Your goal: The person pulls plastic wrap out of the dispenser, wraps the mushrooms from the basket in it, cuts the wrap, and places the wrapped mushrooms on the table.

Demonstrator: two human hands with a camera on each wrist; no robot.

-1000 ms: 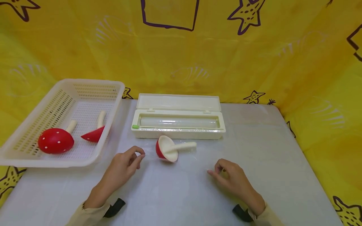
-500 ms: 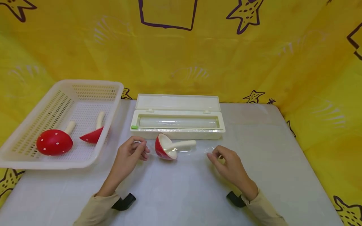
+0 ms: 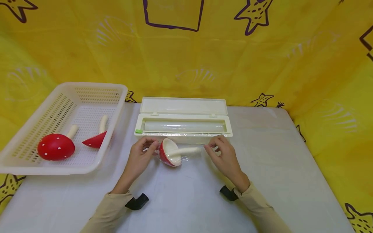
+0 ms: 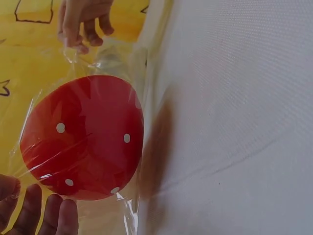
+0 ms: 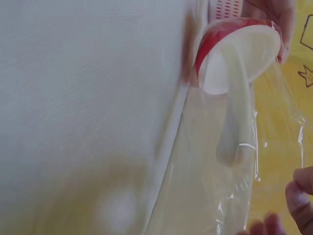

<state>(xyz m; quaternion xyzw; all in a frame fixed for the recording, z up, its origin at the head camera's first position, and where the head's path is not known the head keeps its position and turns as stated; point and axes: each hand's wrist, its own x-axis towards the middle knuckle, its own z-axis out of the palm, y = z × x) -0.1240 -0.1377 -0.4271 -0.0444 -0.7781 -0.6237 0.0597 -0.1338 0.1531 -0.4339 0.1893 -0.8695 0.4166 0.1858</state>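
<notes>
A toy mushroom (image 3: 186, 151) with a red, white-dotted cap and a pale stem lies on its side at the middle of the table, cap to the left. Clear cling film (image 5: 215, 196) wraps round it, and wrinkles cross the cap (image 4: 88, 137) in the left wrist view. Beside the cap, my left hand (image 3: 141, 154) pinches the film between thumb and fingers. Off the stem's end, my right hand (image 3: 223, 157) pinches the film's other side; in the left wrist view that right hand (image 4: 87, 22) appears at the top, with film gathered at its fingertips.
Behind the mushroom stands a white cling film dispenser (image 3: 183, 138), lid up, a film roll (image 3: 183, 126) inside. To the left, a white plastic basket (image 3: 58, 169) holds another mushroom (image 3: 56, 146) and a red wedge-shaped piece with a stem (image 3: 96, 140). A yellow patterned cloth (image 3: 186, 55) hangs behind.
Both hands have moved forward and closer together, toward the mushroom's two ends. The film has been drawn up around the mushroom, which has shifted only slightly.
</notes>
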